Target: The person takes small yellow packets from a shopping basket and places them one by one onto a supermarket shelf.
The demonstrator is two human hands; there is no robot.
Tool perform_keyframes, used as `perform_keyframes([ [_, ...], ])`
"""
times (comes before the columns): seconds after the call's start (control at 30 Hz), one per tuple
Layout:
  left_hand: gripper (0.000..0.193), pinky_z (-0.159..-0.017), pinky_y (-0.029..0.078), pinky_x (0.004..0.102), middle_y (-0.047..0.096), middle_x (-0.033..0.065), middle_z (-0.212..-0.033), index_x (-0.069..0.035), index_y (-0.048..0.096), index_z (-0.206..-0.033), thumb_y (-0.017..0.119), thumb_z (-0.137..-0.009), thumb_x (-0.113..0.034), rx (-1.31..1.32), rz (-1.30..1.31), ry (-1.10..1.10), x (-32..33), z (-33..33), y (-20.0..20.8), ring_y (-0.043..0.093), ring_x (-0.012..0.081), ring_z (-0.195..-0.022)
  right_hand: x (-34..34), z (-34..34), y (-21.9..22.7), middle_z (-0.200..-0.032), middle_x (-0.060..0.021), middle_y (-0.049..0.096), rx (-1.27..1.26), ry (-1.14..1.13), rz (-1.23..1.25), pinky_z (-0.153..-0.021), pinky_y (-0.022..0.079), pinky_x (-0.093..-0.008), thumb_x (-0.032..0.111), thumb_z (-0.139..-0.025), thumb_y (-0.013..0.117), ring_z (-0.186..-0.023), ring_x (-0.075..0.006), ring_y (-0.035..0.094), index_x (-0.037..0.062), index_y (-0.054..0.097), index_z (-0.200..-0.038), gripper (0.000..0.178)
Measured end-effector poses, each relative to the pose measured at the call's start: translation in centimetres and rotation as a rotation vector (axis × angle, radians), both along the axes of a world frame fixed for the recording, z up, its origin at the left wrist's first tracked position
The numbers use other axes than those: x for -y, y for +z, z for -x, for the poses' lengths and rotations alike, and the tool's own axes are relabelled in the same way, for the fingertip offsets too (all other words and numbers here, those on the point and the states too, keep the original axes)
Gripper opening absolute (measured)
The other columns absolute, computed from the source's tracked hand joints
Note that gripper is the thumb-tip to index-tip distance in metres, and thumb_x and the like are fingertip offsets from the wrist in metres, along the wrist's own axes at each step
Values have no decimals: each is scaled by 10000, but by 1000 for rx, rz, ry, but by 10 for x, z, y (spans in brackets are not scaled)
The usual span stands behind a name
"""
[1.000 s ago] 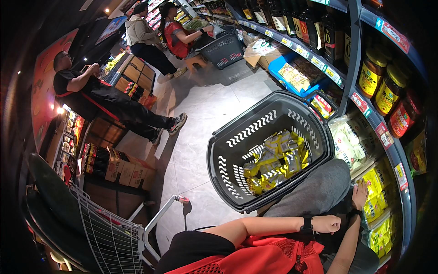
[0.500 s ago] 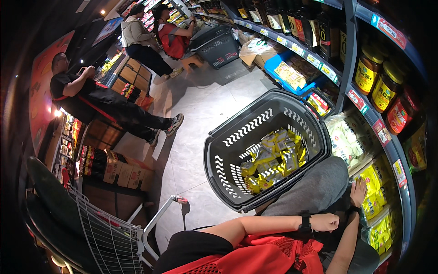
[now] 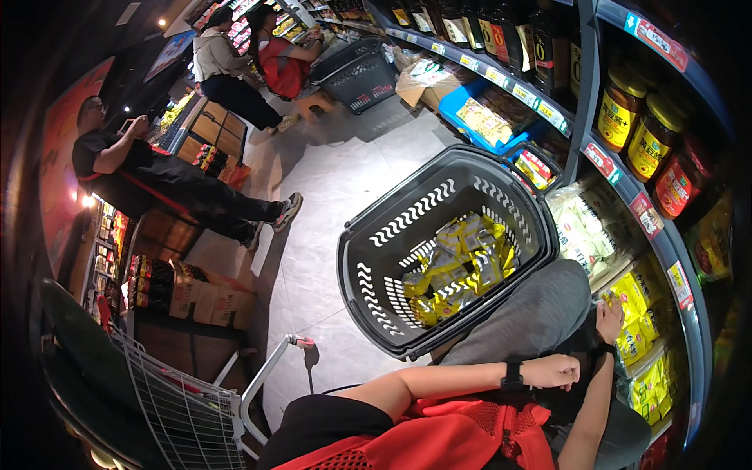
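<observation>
Head view: right hand reaches toward yellow packets on the lower shelf, fingers loose, holding nothing, left hand fisted empty, basket just beside knee; best grip one packet cleanly.

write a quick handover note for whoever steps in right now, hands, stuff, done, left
Left hand: closed in a loose fist over the lap, a black wristband behind it, holding nothing visible.
Right hand: open, at the yellow packets on the low shelf.
Black basket: on the floor by the knee, with yellow packets already inside.
Done: some packets are in the basket. Left: none in hand yet.
</observation>
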State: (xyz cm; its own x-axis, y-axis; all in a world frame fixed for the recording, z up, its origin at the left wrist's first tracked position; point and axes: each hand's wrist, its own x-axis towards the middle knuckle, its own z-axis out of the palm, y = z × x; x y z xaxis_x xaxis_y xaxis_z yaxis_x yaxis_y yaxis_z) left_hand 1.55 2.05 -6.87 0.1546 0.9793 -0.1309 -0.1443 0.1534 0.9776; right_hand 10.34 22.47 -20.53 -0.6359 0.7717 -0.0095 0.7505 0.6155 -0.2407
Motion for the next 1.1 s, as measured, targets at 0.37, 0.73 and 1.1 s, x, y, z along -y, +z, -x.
perform_keyframes([
  [0.37, 175, -693, 432, 248, 573, 86, -816, 23, 502, -901, 381, -830, -82, -201, -45, 545, 44, 159, 63, 551, 137, -761, -9, -6, -18, -1218, -45, 396, 30, 18, -57, -943, 224, -388, 337, -816, 408, -1158, -238, 305, 117, 544, -1040, 342],
  [0.73, 543, -759, 423, 341, 536, 215, -976, 34, 492, -1036, 552, -684, -375, -997, 866, 512, 146, 300, -174, 531, 284, -908, -4, -4, -14, -1233, -27, 381, 44, -21, -26, -961, 197, -373, 336, -818, 410, -1183, -210, 272, 117, 525, -1058, 345],
  [1.1, 454, -733, 429, 342, 557, 200, -903, 17, 525, -975, 539, -700, -345, -1202, 1057, 261, 131, 297, -244, 547, 276, -861, -6, -5, -19, -1217, -48, 394, 40, 47, -100, -954, 225, -364, 278, -801, 449, -1157, -243, 309, 100, 521, -1046, 311],
])
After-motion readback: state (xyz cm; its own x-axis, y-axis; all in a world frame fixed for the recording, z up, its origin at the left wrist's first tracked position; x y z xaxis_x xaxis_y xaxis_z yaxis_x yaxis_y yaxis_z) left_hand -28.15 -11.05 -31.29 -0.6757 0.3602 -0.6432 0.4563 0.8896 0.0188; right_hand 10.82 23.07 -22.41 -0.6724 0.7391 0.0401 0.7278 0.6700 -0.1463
